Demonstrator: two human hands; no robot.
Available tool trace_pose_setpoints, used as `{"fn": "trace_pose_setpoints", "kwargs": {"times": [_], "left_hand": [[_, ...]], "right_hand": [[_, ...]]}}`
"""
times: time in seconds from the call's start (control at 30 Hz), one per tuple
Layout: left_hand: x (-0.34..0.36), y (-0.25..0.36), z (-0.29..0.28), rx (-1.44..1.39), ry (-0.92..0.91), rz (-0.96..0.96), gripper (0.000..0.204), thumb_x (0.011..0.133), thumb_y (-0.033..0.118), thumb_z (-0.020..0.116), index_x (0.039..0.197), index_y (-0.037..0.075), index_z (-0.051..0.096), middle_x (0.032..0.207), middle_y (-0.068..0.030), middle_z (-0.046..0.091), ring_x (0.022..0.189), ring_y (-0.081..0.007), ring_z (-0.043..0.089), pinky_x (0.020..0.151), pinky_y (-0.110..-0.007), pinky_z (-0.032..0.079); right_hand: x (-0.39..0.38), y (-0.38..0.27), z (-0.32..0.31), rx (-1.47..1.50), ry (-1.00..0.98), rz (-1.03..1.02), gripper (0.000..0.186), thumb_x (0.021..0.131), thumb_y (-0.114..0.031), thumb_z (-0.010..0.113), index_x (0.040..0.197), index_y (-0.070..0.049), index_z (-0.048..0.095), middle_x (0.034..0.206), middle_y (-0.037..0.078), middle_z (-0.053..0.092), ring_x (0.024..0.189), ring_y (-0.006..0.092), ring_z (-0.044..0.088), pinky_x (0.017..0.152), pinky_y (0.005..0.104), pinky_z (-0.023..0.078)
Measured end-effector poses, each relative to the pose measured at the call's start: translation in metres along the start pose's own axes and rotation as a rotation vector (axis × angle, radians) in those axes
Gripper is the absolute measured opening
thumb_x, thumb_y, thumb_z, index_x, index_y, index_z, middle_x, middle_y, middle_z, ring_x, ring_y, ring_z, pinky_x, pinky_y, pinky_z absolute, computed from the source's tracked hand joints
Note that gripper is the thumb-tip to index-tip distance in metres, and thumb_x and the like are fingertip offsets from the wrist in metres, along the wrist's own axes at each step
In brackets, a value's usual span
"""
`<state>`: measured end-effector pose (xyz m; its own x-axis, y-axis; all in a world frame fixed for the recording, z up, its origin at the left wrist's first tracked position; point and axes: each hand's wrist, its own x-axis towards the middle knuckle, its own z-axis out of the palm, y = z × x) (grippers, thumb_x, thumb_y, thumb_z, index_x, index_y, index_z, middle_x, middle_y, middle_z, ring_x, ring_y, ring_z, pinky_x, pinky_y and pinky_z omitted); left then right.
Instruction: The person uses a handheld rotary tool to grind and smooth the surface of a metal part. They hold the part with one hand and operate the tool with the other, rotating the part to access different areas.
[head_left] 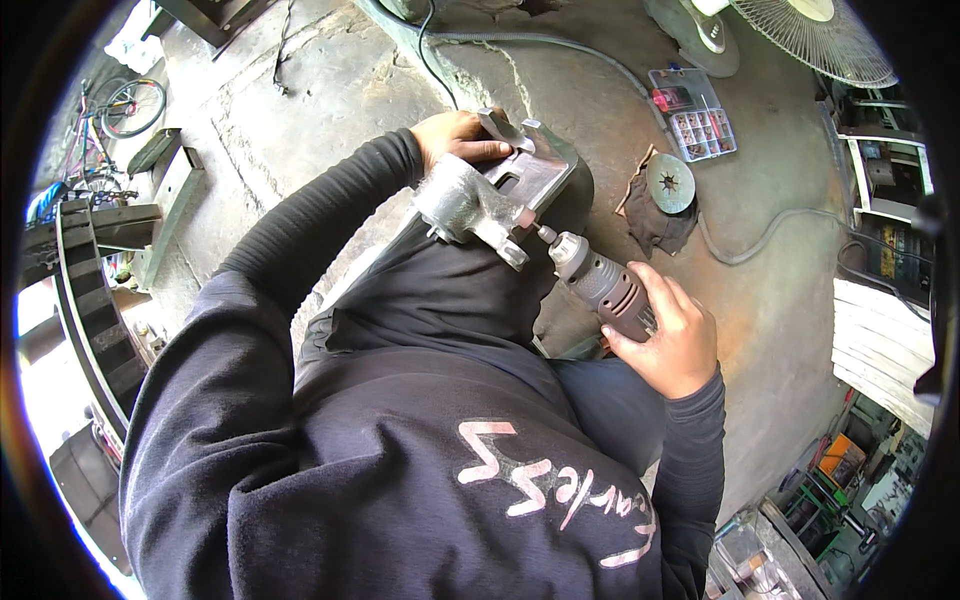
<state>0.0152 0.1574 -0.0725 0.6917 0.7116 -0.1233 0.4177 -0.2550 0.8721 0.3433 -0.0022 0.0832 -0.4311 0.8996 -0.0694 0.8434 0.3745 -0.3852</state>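
Note:
A grey cast-metal part [455, 205] with a rounded cylindrical body and a flat slotted plate lies across my left thigh. My left hand [455, 140] grips the plate's far edge, its thumb laid along the metal. From the right, my right hand [668, 330] is wrapped around the rear of a grey rotary tool [605, 285]. The tool points up and left. Its small pinkish grinding tip [525, 218] meets the casting, or nearly so, beside a small lug. Some fingers of my left hand are hidden behind the plate.
On the concrete floor ahead stands an open clear parts case [702, 135] with small bits. Nearer are a round abrasive disc [671, 183] and a dark cloth [655, 228]. A grey hose [590, 55] crosses the floor. A fan [810, 30] is at far right, steel beams [85, 300] at left.

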Motion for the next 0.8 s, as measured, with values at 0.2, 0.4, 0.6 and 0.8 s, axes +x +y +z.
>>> {"fn": "trace_pose_setpoints", "kwargs": {"times": [0.2, 0.4, 0.6, 0.8], "left_hand": [[0.002, -0.006, 0.006, -0.015, 0.037, 0.021, 0.056, 0.098, 0.052, 0.054, 0.116, 0.0, 0.064, 0.103, -0.0218, 0.069, 0.098, -0.0352, 0.066, 0.087, -0.041, 0.049], [0.002, 0.001, 0.007, 0.01, 0.04, 0.023, 0.057, 0.097, 0.053, 0.054, 0.117, 0.001, 0.067, 0.103, -0.0222, 0.071, 0.096, -0.035, 0.068, 0.084, -0.041, 0.051], [0.001, 0.008, 0.006, 0.0, 0.032, -0.059, 0.06, 0.095, 0.057, 0.055, 0.11, 0.0, 0.069, 0.098, -0.0222, 0.072, 0.094, -0.035, 0.069, 0.082, -0.04, 0.052], [0.003, 0.013, 0.01, 0.014, -0.017, -0.116, 0.064, 0.094, 0.06, 0.057, 0.122, 0.004, 0.063, 0.111, -0.0209, 0.07, 0.106, -0.036, 0.066, 0.09, -0.041, 0.051]], "right_hand": [[0.004, -0.012, -0.003, -0.038, -0.056, 0.026, 0.074, 0.062, -0.021, 0.085, 0.13, -0.008, 0.057, 0.103, 0.013, 0.068, 0.087, 0.0334, 0.068, 0.075, 0.0406, 0.055], [0.01, -0.009, -0.009, -0.206, -0.028, -0.055, 0.079, 0.06, -0.024, 0.086, 0.132, -0.012, 0.058, 0.093, 0.011, 0.065, 0.08, 0.0319, 0.065, 0.07, 0.0419, 0.051], [0.024, -0.016, -0.035, -0.399, -0.017, -0.141, 0.086, 0.058, -0.025, 0.088, 0.137, -0.014, 0.056, 0.091, 0.008, 0.059, 0.083, 0.0277, 0.062, 0.073, 0.0418, 0.046], [0.041, -0.047, -0.081, -0.675, -0.145, -0.278, 0.097, 0.049, -0.013, 0.089, 0.14, -0.019, 0.054, 0.097, 0.011, 0.061, 0.09, 0.0283, 0.062, 0.078, 0.0419, 0.045]]}}
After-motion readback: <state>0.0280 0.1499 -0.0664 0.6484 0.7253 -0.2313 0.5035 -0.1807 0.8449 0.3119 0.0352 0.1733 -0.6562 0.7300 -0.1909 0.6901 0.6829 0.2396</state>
